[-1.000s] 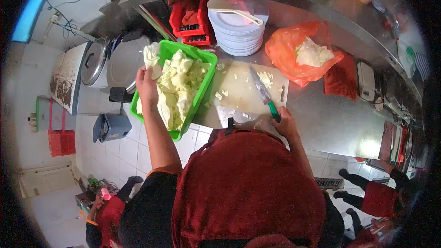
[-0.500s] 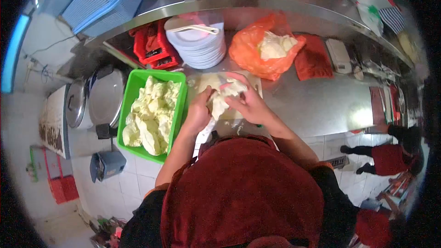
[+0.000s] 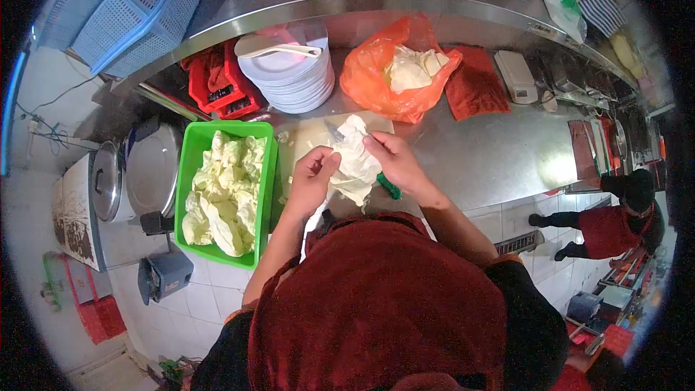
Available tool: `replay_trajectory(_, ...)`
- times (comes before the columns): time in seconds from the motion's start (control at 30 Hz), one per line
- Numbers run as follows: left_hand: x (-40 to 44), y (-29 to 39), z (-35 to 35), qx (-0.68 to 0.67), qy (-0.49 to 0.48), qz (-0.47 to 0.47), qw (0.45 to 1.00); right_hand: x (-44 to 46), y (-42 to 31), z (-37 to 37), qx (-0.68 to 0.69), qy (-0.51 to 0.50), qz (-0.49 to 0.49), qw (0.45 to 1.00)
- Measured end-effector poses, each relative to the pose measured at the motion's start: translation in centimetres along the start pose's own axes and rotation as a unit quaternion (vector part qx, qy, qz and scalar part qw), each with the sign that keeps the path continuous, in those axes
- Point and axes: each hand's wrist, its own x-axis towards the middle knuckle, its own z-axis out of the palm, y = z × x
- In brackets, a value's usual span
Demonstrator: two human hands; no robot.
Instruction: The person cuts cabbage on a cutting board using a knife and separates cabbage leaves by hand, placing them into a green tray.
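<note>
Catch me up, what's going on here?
The person's left grip and right grip both hold a pale leafy piece over a cutting board. A green handle shows near the right grip. A green tub of similar pieces stands left; an orange bag sits behind.

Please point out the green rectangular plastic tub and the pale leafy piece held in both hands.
Green rectangular plastic tub (image 3: pixel 267 185): head view, on its right wall.
Pale leafy piece (image 3: pixel 355 161): head view, on its middle part.

The left fingers and right fingers pinch a pale, crumpled piece over a cutting board.
</note>
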Motion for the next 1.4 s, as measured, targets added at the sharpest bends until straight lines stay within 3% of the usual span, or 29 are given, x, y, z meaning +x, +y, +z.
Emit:
replay_trajectory(0.07, 0.1, 0.0, 0.4, 0.005, 0.003, 0.0, 1.0, -0.4, -0.3, 0.2, 0.027, 0.024, -0.007, 0.999)
replay_trajectory(0.13, 0.1, 0.3, 1.1, -0.065, 0.027, -0.055, 0.996, -1.0, -2.2, 0.6, 0.077, 0.025, 0.098, 0.992)
replay_trajectory(0.2, 0.1, 0.3, 1.8, -0.132, 0.05, -0.108, 0.984, -0.6, -0.9, 0.5, 0.016, 0.006, 0.066, 0.998)
replay_trajectory(0.27, 0.1, 0.1, 2.3, 0.042, 0.088, -0.001, 0.995, -0.4, -0.3, 0.4, -0.044, -0.015, 0.033, 0.998)
replay_trajectory(0.37, 0.3, -0.5, 2.2, 0.026, 0.076, 0.052, 0.995, 0.1, -1.8, 0.2, -0.007, -0.006, 0.045, 0.999)
replay_trajectory(0.5, 0.3, 1.2, 1.5, 0.115, 0.042, 0.077, 0.989, 0.4, -1.6, -1.3, -0.06, -0.044, -0.001, 0.997)
replay_trajectory(0.57, 0.1, 2.2, 0.7, 0.161, -0.046, 0.018, 0.986, 0.2, -2.3, -2.2, -0.135, -0.102, -0.056, 0.984)
replay_trajectory(0.7, 0.3, 1.7, 0.1, 0.114, -0.032, 0.057, 0.991, -0.6, -2.9, -2.0, -0.144, -0.095, -0.066, 0.983)
replay_trajectory(0.77, 0.4, 1.9, -0.4, 0.134, -0.004, 0.095, 0.986, -1.0, -2.2, -0.7, 0.014, -0.02, -0.073, 0.997)
replay_trajectory(0.8, 0.6, 2.0, -0.8, 0.135, -0.004, 0.098, 0.986, -1.1, -2.0, -0.7, 0.015, -0.019, -0.076, 0.997)
replay_trajectory(0.87, 0.8, 2.0, -1.8, 0.066, 0.11, 0.068, 0.989, -1.3, -1.6, -1.1, 0.183, 0.132, -0.019, 0.974)
replay_trajectory(0.9, 1.1, 1.8, -2.7, 0.067, 0.111, 0.072, 0.989, -0.9, -1.1, -1.9, 0.184, 0.132, -0.023, 0.974)
replay_trajectory(0.97, 1.6, 1.4, -5.1, 0.025, 0.239, 0.089, 0.967, -0.2, 0.7, -3.8, 0.144, 0.194, -0.023, 0.97)
replay_trajectory(1.03, 1.6, 2.0, -6.3, -0.014, 0.238, 0.074, 0.968, -0.3, 4.7, -4.5, 0.083, 0.145, -0.016, 0.986)
replay_trajectory(1.1, 2.0, 2.6, -6.2, -0.056, 0.235, 0.061, 0.968, -0.6, 6.3, -4.3, 0.017, 0.098, -0.013, 0.995)
replay_trajectory(1.2, 3.5, 3.8, -4.1, -0.156, 0.143, 0.046, 0.976, -2.7, 7.1, -2.7, -0.027, 0.074, 0.029, 0.996)
replay_trajectory(1.27, 5.2, 3.8, -2.9, -0.141, 0.107, 0.04, 0.983, -3.9, 7.9, -2.2, 0.046, 0.0, 0.065, 0.997)
replay_trajectory(1.37, 7.8, 4.4, 0.7, -0.127, 0.023, 0.005, 0.992, -5.4, 7.9, -2.5, 0.081, -0.019, 0.103, 0.991)
replay_trajectory(1.4, 9.1, 4.5, 2.1, -0.129, -0.02, -0.004, 0.991, -5.8, 7.3, -3.2, 0.028, -0.029, 0.121, 0.992)
